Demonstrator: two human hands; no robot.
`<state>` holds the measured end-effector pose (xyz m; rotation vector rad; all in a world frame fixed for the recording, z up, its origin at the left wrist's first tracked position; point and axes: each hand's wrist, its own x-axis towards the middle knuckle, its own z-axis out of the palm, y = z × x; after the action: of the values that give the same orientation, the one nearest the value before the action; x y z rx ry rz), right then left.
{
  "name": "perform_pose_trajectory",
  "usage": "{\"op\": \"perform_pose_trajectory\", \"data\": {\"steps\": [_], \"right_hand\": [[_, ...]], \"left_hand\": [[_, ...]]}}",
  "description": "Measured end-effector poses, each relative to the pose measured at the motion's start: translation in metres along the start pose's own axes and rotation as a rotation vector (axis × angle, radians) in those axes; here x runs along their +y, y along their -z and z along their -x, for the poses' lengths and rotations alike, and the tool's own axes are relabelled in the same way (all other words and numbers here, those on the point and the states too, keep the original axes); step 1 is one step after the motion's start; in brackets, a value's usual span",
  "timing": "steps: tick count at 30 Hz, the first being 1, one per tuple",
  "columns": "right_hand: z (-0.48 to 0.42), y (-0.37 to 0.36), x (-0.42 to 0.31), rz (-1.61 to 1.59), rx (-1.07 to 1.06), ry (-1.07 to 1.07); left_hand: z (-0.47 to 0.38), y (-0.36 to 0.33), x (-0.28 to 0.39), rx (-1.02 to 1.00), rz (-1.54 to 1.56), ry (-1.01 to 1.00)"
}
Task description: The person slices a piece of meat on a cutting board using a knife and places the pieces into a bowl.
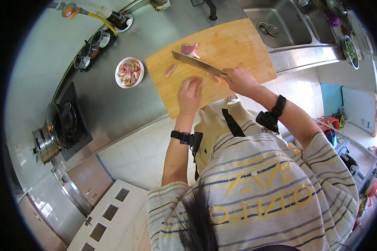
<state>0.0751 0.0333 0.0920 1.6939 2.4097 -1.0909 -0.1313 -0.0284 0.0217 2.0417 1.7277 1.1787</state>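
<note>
My right hand (240, 81) is closed round the handle of a cleaver (198, 63), whose broad blade points left across a wooden cutting board (238, 40). Beyond the blade's tip lies a chunk of raw meat (189, 49), partly behind the blade. A small strip of meat (170, 70) rests on the board left of the blade, and small pieces (218, 79) lie near the handle. My left hand (190, 92), slightly blurred, is low over the board with fingers bent; whether it holds a bit of meat cannot be told. A white bowl (117, 75) of cut meat (129, 72) stands left of the board.
A steel sink (282, 23) adjoins the board at the upper right, with a bowl of greens (351, 51) beyond it. Spice jars (89, 51) line the wall at the left. A wok (55, 120) and a steel pot (45, 146) are by the stove (77, 135).
</note>
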Motion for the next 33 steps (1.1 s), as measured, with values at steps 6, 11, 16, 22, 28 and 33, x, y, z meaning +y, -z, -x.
{"op": "perform_pose_trajectory", "data": {"steps": [6, 11, 16, 22, 28, 33], "right_hand": [[0.022, 0.003, 0.018, 0.087, -0.135, 0.05], [0.033, 0.0, 0.037, 0.099, -0.151, 0.076], [0.032, 0.012, 0.044, 0.018, -0.042, -0.038], [0.025, 0.003, 0.01, 0.118, -0.072, 0.068], [0.023, 0.001, -0.011, 0.199, -0.213, 0.068], [0.028, 0.003, -0.014, 0.157, -0.287, -0.027]], "left_hand": [[-0.036, 0.03, -0.059, 0.086, -0.236, 0.156], [-0.035, 0.032, -0.071, -0.098, -0.157, 0.244], [-0.007, 0.024, -0.027, -0.185, 0.029, 0.047], [0.009, 0.013, 0.001, -0.055, -0.045, -0.002], [0.018, 0.002, -0.001, 0.011, -0.06, -0.073], [0.021, -0.001, -0.002, 0.052, -0.052, -0.072]]}}
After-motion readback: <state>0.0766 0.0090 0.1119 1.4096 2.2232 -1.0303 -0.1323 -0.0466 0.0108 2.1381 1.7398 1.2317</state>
